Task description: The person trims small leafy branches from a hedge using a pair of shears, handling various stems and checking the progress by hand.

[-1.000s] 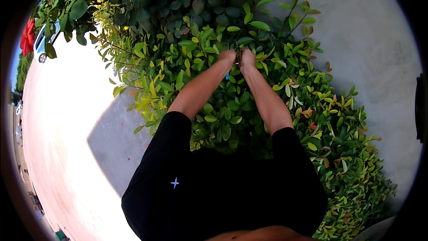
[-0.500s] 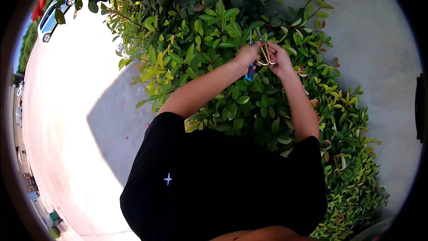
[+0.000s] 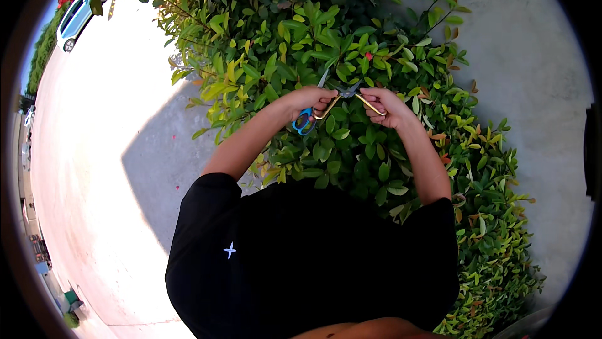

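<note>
A broad hedge [image 3: 351, 57] of green and yellowish leaves fills the ground in front of me, with pale pavement [image 3: 94, 151] to its left. Over it, my left hand [image 3: 310, 102] is closed around blue-handled scissors [image 3: 307, 119], blades pointing up into the leaves. Just beside it, my right hand [image 3: 385, 105] pinches a thin yellow-handled tool [image 3: 360, 97].

Blue-handled scissors [image 3: 305, 121]: glossy plastic loops, dull grey metal blades. Shears [image 3: 351, 95]: yellowish handles, smooth, material unclear; dark metal jaws. Hedge [image 3: 351, 44]: waxy, glossy leaves, green to reddish. Pavement [image 3: 94, 151]: matt, fine-grained concrete. Shirt [image 3: 313, 257]: matt black cloth.
</note>
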